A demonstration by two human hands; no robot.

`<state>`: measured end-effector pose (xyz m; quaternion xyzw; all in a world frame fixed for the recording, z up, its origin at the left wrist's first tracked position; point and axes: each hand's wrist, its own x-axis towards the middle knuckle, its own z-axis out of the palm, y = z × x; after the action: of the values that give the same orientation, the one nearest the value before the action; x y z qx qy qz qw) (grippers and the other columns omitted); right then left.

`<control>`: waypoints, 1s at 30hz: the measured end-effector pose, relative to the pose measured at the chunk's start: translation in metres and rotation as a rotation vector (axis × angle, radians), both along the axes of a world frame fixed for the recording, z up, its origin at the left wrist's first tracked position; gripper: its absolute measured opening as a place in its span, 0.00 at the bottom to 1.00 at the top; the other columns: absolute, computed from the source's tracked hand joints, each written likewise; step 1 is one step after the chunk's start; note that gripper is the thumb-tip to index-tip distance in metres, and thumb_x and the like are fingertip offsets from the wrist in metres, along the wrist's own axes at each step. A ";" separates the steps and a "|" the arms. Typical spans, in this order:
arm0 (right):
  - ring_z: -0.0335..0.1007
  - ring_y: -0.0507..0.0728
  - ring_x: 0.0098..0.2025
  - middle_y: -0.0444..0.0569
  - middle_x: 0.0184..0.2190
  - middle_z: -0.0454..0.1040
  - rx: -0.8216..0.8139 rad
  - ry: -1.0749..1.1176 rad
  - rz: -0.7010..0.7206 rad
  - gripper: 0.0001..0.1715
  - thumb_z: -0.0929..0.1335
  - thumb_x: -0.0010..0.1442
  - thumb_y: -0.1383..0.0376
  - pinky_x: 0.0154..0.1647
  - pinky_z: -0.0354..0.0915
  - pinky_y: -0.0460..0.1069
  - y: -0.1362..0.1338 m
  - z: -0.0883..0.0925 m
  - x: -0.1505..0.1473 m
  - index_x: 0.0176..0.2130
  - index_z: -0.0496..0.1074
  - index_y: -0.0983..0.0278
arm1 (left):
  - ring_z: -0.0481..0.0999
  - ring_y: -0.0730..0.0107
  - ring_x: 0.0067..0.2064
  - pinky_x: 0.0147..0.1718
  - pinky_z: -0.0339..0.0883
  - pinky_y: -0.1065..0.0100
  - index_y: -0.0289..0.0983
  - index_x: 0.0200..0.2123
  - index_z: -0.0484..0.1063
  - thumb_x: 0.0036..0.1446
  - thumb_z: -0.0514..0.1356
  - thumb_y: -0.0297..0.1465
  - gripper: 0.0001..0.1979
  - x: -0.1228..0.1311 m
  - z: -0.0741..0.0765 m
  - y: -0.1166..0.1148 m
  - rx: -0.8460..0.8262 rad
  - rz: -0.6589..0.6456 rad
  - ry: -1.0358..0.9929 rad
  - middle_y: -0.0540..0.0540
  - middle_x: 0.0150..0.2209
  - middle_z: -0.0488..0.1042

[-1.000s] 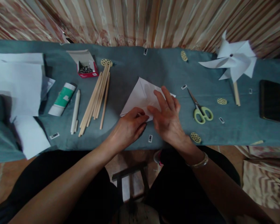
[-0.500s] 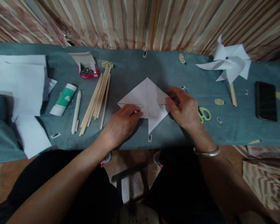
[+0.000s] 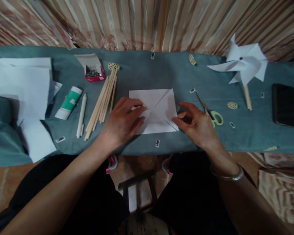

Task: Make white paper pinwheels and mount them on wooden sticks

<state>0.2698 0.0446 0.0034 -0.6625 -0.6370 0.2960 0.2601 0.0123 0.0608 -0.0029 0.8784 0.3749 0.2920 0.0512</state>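
A square white sheet of paper (image 3: 159, 98) lies on the cloth in front of me, with slits running in from its corners toward the middle. My left hand (image 3: 123, 122) rests over the sheet's left part, its fingers spread and slightly bent, covering that edge. At the right edge, my right hand (image 3: 194, 122) has its thumb and a finger closed on the paper near the lower right corner. Scissors (image 3: 212, 116) with light green handles lie just beyond the right hand, partly opened toward the far side.
Left of the sheet lie thin wooden sticks (image 3: 101, 102), a white pen (image 3: 82, 114), a green-and-white tube (image 3: 69, 102), a red box of small metal pieces (image 3: 94, 73) and stacked white paper (image 3: 34, 94). A paper pinwheel (image 3: 250, 62) and a black phone (image 3: 284, 104) are on the right.
The sheet has turned from a diamond position to square-on and now lies flat with its slits showing. Both hands shifted along its edges; the scissors have come into fuller view.
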 end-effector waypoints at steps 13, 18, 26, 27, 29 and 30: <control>0.76 0.63 0.45 0.53 0.44 0.79 0.264 -0.215 0.148 0.20 0.68 0.58 0.66 0.49 0.71 0.60 0.000 -0.006 0.003 0.51 0.74 0.61 | 0.73 0.64 0.35 0.33 0.71 0.66 0.33 0.38 0.74 0.65 0.56 0.28 0.07 0.030 -0.005 -0.026 -0.058 -0.124 0.225 0.45 0.34 0.76; 0.71 0.60 0.58 0.48 0.53 0.76 0.201 0.054 0.230 0.22 0.64 0.57 0.73 0.61 0.65 0.59 0.003 -0.001 0.014 0.47 0.77 0.56 | 0.74 0.67 0.35 0.33 0.72 0.68 0.32 0.37 0.74 0.66 0.54 0.26 0.09 0.026 -0.006 -0.027 -0.068 -0.096 0.146 0.45 0.33 0.76; 0.70 0.60 0.59 0.46 0.54 0.76 0.017 0.371 0.297 0.06 0.74 0.54 0.66 0.63 0.63 0.60 0.004 0.003 0.012 0.35 0.81 0.55 | 0.75 0.69 0.34 0.33 0.71 0.70 0.33 0.38 0.74 0.66 0.55 0.27 0.08 0.023 -0.004 -0.033 -0.143 -0.107 0.074 0.46 0.33 0.76; 0.70 0.60 0.58 0.46 0.53 0.77 0.010 0.373 0.287 0.05 0.74 0.55 0.65 0.63 0.63 0.60 0.004 0.003 0.010 0.35 0.80 0.56 | 0.75 0.69 0.35 0.33 0.71 0.70 0.33 0.38 0.74 0.66 0.55 0.27 0.08 0.024 -0.003 -0.034 -0.151 -0.114 0.079 0.46 0.33 0.76; 0.71 0.60 0.57 0.47 0.52 0.77 0.010 0.359 0.273 0.04 0.73 0.57 0.65 0.61 0.65 0.61 0.005 0.002 0.005 0.35 0.80 0.56 | 0.75 0.68 0.35 0.33 0.71 0.69 0.33 0.37 0.74 0.65 0.55 0.27 0.08 0.025 -0.001 -0.035 -0.156 -0.129 0.095 0.45 0.33 0.76; 0.72 0.60 0.57 0.47 0.51 0.78 0.016 0.340 0.272 0.05 0.72 0.58 0.64 0.61 0.65 0.61 0.006 0.002 0.003 0.35 0.80 0.56 | 0.74 0.68 0.35 0.32 0.71 0.69 0.33 0.36 0.74 0.66 0.54 0.27 0.09 0.025 -0.001 -0.035 -0.153 -0.132 0.107 0.45 0.33 0.76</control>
<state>0.2728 0.0503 0.0049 -0.5087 -0.6699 0.4308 0.3268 0.0372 0.0253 -0.0035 0.9091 0.3394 0.2113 0.1170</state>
